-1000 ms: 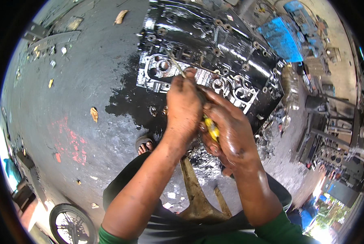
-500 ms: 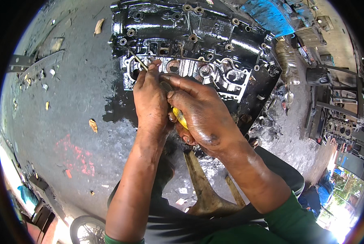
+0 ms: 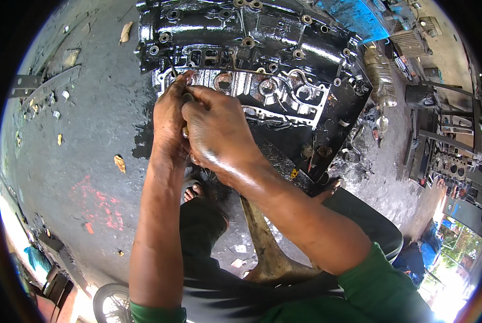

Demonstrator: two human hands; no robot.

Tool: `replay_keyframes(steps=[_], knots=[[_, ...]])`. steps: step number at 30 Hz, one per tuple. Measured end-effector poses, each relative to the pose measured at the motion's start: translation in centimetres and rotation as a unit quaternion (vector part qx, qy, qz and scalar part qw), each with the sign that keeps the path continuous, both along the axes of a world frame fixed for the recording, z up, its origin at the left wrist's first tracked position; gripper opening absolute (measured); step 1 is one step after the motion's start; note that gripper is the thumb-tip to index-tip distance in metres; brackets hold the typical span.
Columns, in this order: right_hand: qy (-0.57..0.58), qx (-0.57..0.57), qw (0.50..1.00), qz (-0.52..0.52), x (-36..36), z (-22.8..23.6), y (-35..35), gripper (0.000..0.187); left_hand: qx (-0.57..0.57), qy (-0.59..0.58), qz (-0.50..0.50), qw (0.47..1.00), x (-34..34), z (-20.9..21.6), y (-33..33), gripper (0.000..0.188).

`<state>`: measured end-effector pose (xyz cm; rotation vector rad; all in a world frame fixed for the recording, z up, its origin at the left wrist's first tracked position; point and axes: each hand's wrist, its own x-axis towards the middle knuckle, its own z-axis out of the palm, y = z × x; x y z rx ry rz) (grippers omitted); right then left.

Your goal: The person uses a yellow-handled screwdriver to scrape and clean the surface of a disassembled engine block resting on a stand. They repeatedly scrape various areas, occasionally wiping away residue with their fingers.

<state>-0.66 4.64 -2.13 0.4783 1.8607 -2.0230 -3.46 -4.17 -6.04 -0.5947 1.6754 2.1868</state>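
A large engine casting (image 3: 198, 29), black with oil, lies at the top of the view. Along its near side runs a bright silver machined face (image 3: 241, 83) with round openings and bolt holes. Both hands are at the left end of this face. My right hand (image 3: 217, 126) is closed round the handle of a screwdriver-like tool, its yellow handle almost wholly covered. The thin metal shaft (image 3: 172, 69) shows just past the fingers. My left hand (image 3: 170, 116) is closed round the front of the same tool, fingertips at the silver face. The tip's exact contact cannot be made out.
A black oily tray (image 3: 332, 142) with small parts and a brush-like item lies to the right. A wooden stool (image 3: 268, 253) stands between my legs. Dry leaves (image 3: 120, 163) lie on the grey floor at left. A blue metal piece (image 3: 354, 19) is at the far right.
Both hands, with the tool, have moved left and slightly away from me along the silver face. The yellow handle is now more hidden, and more of the tray shows.
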Motion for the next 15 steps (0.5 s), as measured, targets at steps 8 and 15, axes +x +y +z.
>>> replay_keyframes(steps=[8,15], knots=[[-0.022,-0.019,0.999,0.035,1.9,1.8,2.9,0.038,-0.043,0.02,0.023,0.999,1.4,1.0,1.4,0.039],[-0.046,-0.056,0.997,0.023,2.2,3.4,2.6,0.039,-0.005,0.017,0.046,0.999,2.1,2.2,1.5,0.039]])
